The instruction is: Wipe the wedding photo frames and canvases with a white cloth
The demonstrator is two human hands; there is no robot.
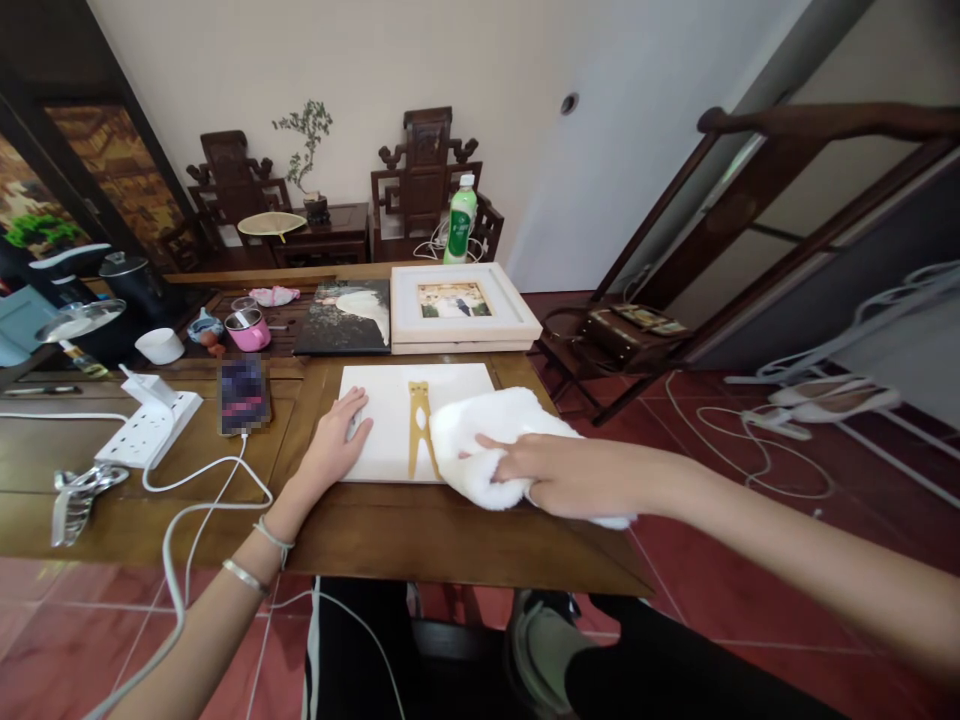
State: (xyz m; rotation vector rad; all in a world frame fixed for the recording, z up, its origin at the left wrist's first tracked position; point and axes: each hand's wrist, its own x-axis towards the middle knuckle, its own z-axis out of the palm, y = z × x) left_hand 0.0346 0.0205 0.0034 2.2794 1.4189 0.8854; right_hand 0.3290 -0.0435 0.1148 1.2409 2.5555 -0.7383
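A flat white panel [382, 430] lies near the front edge of the wooden table, with a golden-tan, long-legged piece with a small animal-like head [418, 415] on its face. My left hand [343, 435] rests on the panel's left side, fingers stretched out and holding nothing. On the right part of the panel, my right hand [536, 470] presses into a fluffy white cloth [487, 425], its fingers bent into the folds. The cloth covers the panel's right end and hangs toward the table's corner.
Behind the panel lie a dark photo board [346, 318] and a pale picture frame [480, 335]. A green bottle [460, 220] stands behind them. Leftward are a phone [244, 395], a power strip [154, 430], a claw clip [81, 500], a pink cup [249, 330] and loose white cables [217, 505].
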